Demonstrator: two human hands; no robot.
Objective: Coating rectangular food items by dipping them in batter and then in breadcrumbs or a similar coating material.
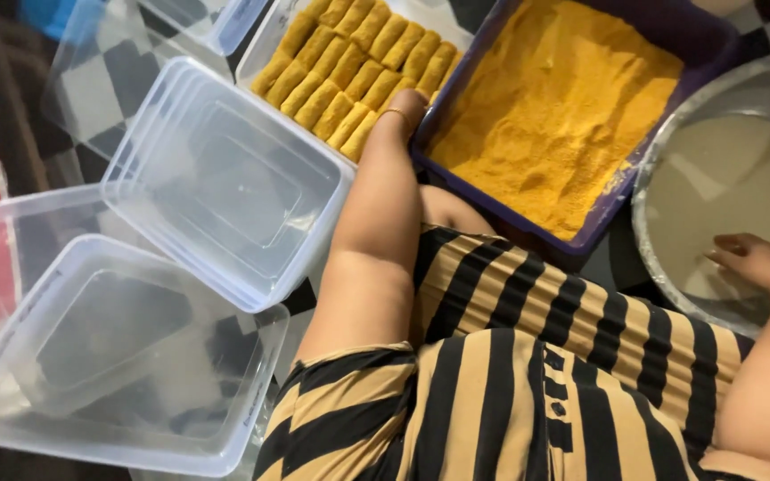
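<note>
This looks like a home kitchen floor turned into a food-prep spot. Everything sits low on a black-and-white checkered floor, right against the person's knees. A clear plastic container holds rows of breaded rolls, beside it a purple tray of orange breadcrumbs and a metal bowl of pale batter. Empty clear plastic tubs lie stacked and spread alongside, household storage ware rather than shop equipment.

left hand: arm stretched forward, bare forearm straight, fingers hidden past the wrist, thin bracelet on wrist | right hand: arm bent at far right, palm down, fingers loosely curled, pointing left
</note>
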